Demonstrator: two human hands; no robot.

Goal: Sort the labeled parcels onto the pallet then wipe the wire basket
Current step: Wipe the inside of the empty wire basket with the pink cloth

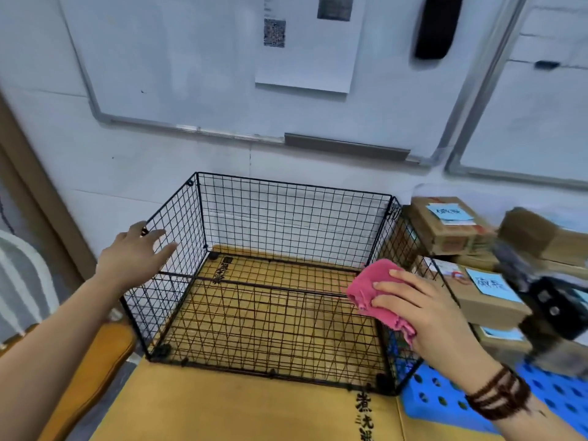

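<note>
The wire basket (pixel 286 214) sits empty on the cardboard box (pixel 254 409) — light, springy mesh, I judge, best braced at its rim — my left hand (pixel 133 259) slack-fingered by the left wall, my right hand (pixel 423 310) gripping the soft pink cloth (pixel 372 288) at the right wall.

Single head-worn wide-angle view, facing forward and down, close above the wire basket (pixel 286 214), wall (pixel 159 173) behind

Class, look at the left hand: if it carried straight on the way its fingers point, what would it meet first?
Most likely the wire basket: the left hand points its open fingers at the top edge of the basket's left side panel, just ahead. Whether they touch it is unclear.
</note>
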